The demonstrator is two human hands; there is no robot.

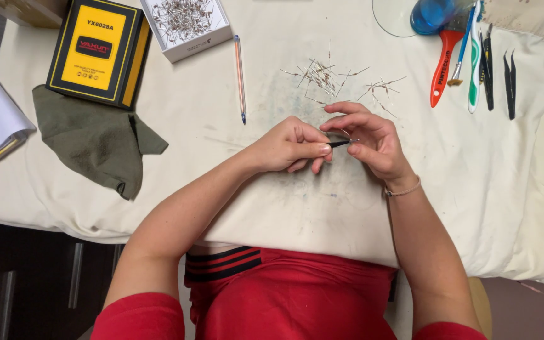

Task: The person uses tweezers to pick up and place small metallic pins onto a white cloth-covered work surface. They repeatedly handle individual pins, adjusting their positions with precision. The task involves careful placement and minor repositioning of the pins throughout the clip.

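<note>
Both hands meet at centre of the surface (266, 56), over the cream cloth cover.

L hand (291, 146): curled shut round black tweezers (340, 143), thumb on top, tips pointing right. Grip sits low on the tool, prob. for fine control. Wrist lies on the cloth, forearm angled in from lower left; steadies the tip.

R hand (373, 141): fingers curved over, thumb + forefinger pinched narrow at the tweezer tips. Seems to hold one thin wire-lead component there, but too small to tell for sure. Wrist w/ thin bracelet, forearm comes up from lower right.

Loose components (332, 79): scattered heap just beyond the fingers, within easy reach. More of same in white box (187, 22), top left.

Pen (240, 79) lies near-vertical left of the heap. Yellow-black box (99, 47) + olive cloth (92, 138) far left, well apart. Brushes, orange-handled tool, spare tweezers (510, 85) parked top right, away from the work spot.
</note>
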